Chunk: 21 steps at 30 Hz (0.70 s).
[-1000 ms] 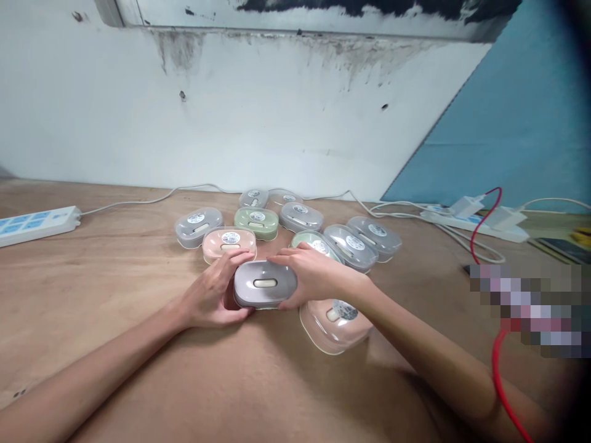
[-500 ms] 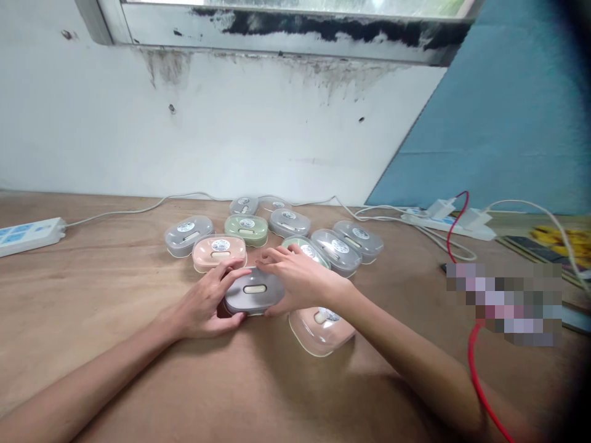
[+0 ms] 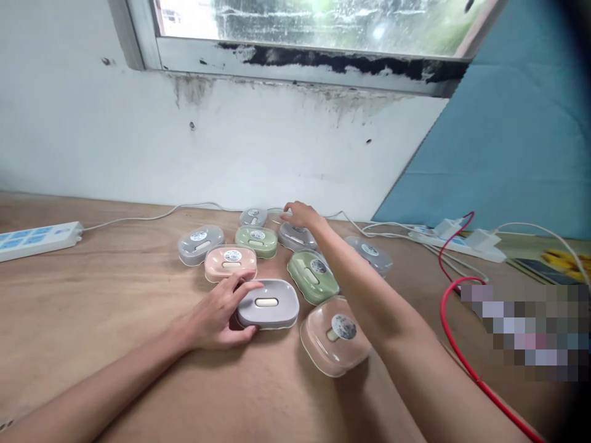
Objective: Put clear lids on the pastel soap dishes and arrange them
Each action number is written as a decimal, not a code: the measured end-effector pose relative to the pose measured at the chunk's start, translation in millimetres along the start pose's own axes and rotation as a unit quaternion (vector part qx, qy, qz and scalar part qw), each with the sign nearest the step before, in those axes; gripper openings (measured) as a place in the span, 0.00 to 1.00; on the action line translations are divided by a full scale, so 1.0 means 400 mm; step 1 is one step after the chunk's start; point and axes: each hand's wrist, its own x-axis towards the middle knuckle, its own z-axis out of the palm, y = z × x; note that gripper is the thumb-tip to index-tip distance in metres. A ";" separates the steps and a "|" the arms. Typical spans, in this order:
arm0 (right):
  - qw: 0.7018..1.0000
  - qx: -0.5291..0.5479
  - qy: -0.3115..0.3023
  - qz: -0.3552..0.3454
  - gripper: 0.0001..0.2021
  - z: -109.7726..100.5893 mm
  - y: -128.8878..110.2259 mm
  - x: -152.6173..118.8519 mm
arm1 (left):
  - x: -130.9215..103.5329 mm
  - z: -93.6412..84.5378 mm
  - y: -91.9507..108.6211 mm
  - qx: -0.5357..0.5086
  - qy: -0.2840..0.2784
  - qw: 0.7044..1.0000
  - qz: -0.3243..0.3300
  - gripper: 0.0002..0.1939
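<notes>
Left hand (image 3: 225, 312) grips the left end of the lilac box (image 3: 281, 311), thumb on its near side and fingers over its top; the box sits on the table (image 3: 184, 394). Taking that box as the clock's centre, a peach box (image 3: 323, 344) lies at 4 o'clock, near it, and a red cable (image 3: 450, 332) curves well apart at 3. At 2 lies a green box (image 3: 307, 264), with a grey box (image 3: 381, 261) farther out, partly behind the right arm. Between 10 and 11 is a second peach box (image 3: 215, 266), a labelled grey box (image 3: 187, 246) beyond it. Near 12 sits a small green box (image 3: 242, 237). Toward 1, the right hand (image 3: 302, 214), fingers curled, is over or beside a dark grey box (image 3: 289, 239); whether it touches or holds anything, I cannot tell. Just left of it is a clear-lidded box (image 3: 276, 216), and near 12 a small grey box (image 3: 247, 218). White power strips lie past 9 (image 3: 41, 241) and before 3 (image 3: 480, 251). Behind stand the wall (image 3: 258, 141) and, above it, the window (image 3: 332, 27).
</notes>
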 end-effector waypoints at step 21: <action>0.996 0.004 -0.057 0.064 0.22 0.023 0.017 0.103 | 0.004 0.003 -0.011 -0.007 -0.002 1.000 0.004 0.40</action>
